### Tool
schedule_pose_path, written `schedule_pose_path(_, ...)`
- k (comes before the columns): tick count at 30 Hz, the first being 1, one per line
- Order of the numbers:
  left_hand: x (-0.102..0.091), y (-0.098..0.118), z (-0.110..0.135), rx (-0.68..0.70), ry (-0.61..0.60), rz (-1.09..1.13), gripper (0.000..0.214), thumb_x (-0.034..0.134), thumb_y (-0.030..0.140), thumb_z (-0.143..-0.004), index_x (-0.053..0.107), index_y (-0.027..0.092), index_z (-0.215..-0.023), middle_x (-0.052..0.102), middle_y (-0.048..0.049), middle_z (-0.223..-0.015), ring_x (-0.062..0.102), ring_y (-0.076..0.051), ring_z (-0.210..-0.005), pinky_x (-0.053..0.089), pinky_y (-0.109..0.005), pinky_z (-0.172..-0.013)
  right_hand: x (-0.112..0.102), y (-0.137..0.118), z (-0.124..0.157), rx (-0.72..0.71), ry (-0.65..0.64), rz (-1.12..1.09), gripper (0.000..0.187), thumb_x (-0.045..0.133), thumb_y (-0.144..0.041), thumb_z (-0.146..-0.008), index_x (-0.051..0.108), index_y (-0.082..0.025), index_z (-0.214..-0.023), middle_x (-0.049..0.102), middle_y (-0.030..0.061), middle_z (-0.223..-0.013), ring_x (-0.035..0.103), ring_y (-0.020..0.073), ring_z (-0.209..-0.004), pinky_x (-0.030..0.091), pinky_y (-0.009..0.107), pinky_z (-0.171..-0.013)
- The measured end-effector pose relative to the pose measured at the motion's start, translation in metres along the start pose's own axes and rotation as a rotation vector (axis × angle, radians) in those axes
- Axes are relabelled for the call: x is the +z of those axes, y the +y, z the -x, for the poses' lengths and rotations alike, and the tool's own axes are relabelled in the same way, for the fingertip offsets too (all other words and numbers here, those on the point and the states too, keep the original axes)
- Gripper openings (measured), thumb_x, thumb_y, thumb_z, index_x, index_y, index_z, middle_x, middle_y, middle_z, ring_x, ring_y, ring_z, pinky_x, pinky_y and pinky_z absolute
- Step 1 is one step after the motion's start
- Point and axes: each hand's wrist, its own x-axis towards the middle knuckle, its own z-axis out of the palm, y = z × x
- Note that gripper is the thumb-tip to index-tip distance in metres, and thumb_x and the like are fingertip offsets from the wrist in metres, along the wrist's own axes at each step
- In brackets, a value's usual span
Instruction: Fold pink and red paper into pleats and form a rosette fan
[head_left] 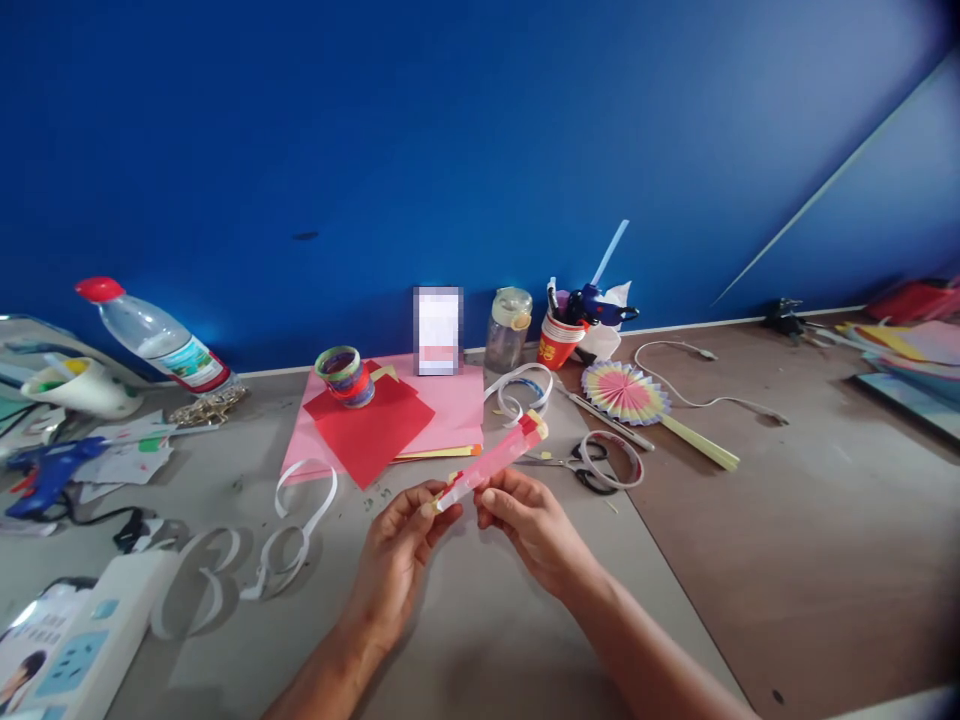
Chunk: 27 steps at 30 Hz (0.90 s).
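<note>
Grey counter (465,650) in front, meeting a brown wood-toned section (795,560) along a slanting edge at right, backed by a blue wall (465,150). Nearest, forearms (330,660) cut off at the bottom edge. At lower left, likewise cropped, a white power strip (112,620) beside a printed sheet or box (34,640), hard to tell which. Left grip (409,530) closed, thumb and fingers pinching the lower end of a folded pink paper strip (491,460); right grip (529,515) also closed, pinching its near edge. Held tilted above the counter, raised end to the right, red and cream at the tip; lower end partly covered by the left thumb, some fingertips out of sight. Farther left, loose curls of white ribbon (307,535) and a blue glue gun (56,475). Past the raised end, scissors (592,487) partly overlapped by a tape roll (639,470). Beyond, red paper (382,430) over pink sheets (461,400), with a multicoloured round container (358,390) on top, contents unclear. Near the wall, a tilted bottle (191,355), a pixelated upright screen (439,330), a clear jar (510,340) and a red paper cup (559,345) crowded with items, some unidentifiable. At far right, a paper stack (911,350), cut off by the frame.
</note>
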Motion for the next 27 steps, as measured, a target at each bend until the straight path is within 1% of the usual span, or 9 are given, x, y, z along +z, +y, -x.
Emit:
schedule_pose_path(4, -0.001, -0.003, 0.000, 0.045, -0.024, -0.064, 0.017, 0.073, 0.030, -0.072, 0.065, 0.015, -0.071, 0.063, -0.0046, -0.103, 0.062, -0.016, -0.089, 0.051, -0.031, -0.089, 0.000, 0.002, -0.001, 0.090, -0.065, -0.128, 0.027, 0.072, -0.039, -0.070, 0.061, -0.014, -0.069, 0.054, -0.0014, -0.059, 0.045, 0.0083, -0.053, 0.036, 0.022, -0.055)
schedule_pose_path(7, -0.003, -0.002, -0.001, 0.096, 0.024, -0.149, 0.020, 0.073, 0.034, -0.072, 0.063, 0.016, -0.072, 0.063, -0.0037, -0.097, 0.062, -0.018, -0.089, 0.051, -0.034, -0.088, -0.007, -0.004, 0.001, 0.114, -0.091, -0.056, 0.034, 0.072, -0.044, -0.069, 0.057, -0.014, -0.061, 0.052, -0.0022, -0.055, 0.041, 0.0068, -0.048, 0.031, 0.021, -0.049)
schedule_pose_path(11, -0.005, 0.004, 0.000, 0.183, 0.091, -0.395, 0.023, 0.068, 0.040, -0.076, 0.061, 0.018, -0.078, 0.062, -0.0037, -0.099, 0.063, -0.018, -0.084, 0.048, -0.033, -0.086, -0.017, -0.026, 0.012, 0.078, -0.399, 0.092, 0.036, 0.068, -0.049, -0.072, 0.059, -0.015, -0.064, 0.054, -0.0007, -0.059, 0.042, 0.0080, -0.050, 0.033, 0.022, -0.048)
schedule_pose_path(12, -0.006, 0.006, -0.001, 0.213, 0.105, -0.452, 0.023, 0.067, 0.040, -0.076, 0.061, 0.018, -0.078, 0.062, -0.0039, -0.099, 0.063, -0.018, -0.084, 0.047, -0.033, -0.086, -0.019, -0.032, 0.015, -0.001, -0.443, 0.148, 0.034, 0.064, -0.048, -0.076, 0.060, -0.015, -0.066, 0.054, -0.0002, -0.062, 0.043, 0.0085, -0.051, 0.034, 0.022, -0.049)
schedule_pose_path(13, -0.006, 0.008, -0.001, 0.249, 0.110, -0.498, 0.023, 0.066, 0.040, -0.077, 0.061, 0.018, -0.078, 0.062, -0.0042, -0.099, 0.062, -0.018, -0.084, 0.047, -0.032, -0.085, -0.020, -0.037, 0.017, -0.135, -0.405, 0.235, 0.031, 0.061, -0.045, -0.080, 0.061, -0.016, -0.070, 0.055, 0.0006, -0.065, 0.045, 0.0096, -0.054, 0.037, 0.023, -0.051)
schedule_pose_path(16, -0.007, 0.014, -0.001, 0.371, 0.072, -0.597, 0.019, 0.065, 0.038, -0.078, 0.062, 0.019, -0.078, 0.061, -0.0054, -0.099, 0.061, -0.020, -0.086, 0.048, -0.032, -0.082, -0.027, -0.045, 0.017, -0.633, -0.089, 0.673, 0.014, 0.056, -0.027, -0.083, 0.066, -0.017, -0.087, 0.061, 0.0068, -0.084, 0.055, 0.0177, -0.078, 0.045, 0.033, -0.071)
schedule_pose_path(18, -0.008, 0.019, 0.000, 0.433, 0.021, -0.689, 0.016, 0.064, 0.036, -0.079, 0.063, 0.020, -0.079, 0.062, -0.0063, -0.097, 0.059, -0.021, -0.089, 0.047, -0.030, -0.080, -0.033, -0.047, 0.013, -0.794, 0.016, 0.956, 0.025, 0.059, -0.021, -0.079, 0.065, -0.018, -0.103, 0.062, 0.0114, -0.102, 0.055, 0.0241, -0.097, 0.043, 0.042, -0.085)
schedule_pose_path(21, -0.008, 0.024, 0.002, 0.444, -0.055, -0.823, 0.013, 0.062, 0.034, -0.081, 0.063, 0.021, -0.078, 0.064, -0.0071, -0.092, 0.058, -0.022, -0.092, 0.045, -0.028, -0.081, -0.043, -0.050, 0.008, -0.772, -0.077, 1.110, 0.041, 0.067, -0.026, -0.076, 0.060, -0.019, -0.116, 0.062, 0.0132, -0.111, 0.054, 0.0270, -0.107, 0.043, 0.046, -0.091)
schedule_pose_path(27, -0.008, 0.030, 0.001, 0.330, -0.163, -0.801, 0.017, 0.062, 0.036, -0.081, 0.063, 0.020, -0.077, 0.064, -0.0072, -0.089, 0.058, -0.022, -0.090, 0.045, -0.028, -0.081, -0.051, -0.061, 0.012, -0.540, -0.342, 0.925, 0.021, 0.057, -0.019, -0.085, 0.068, -0.022, -0.102, 0.068, 0.0049, -0.102, 0.063, 0.0172, -0.094, 0.050, 0.030, -0.081)
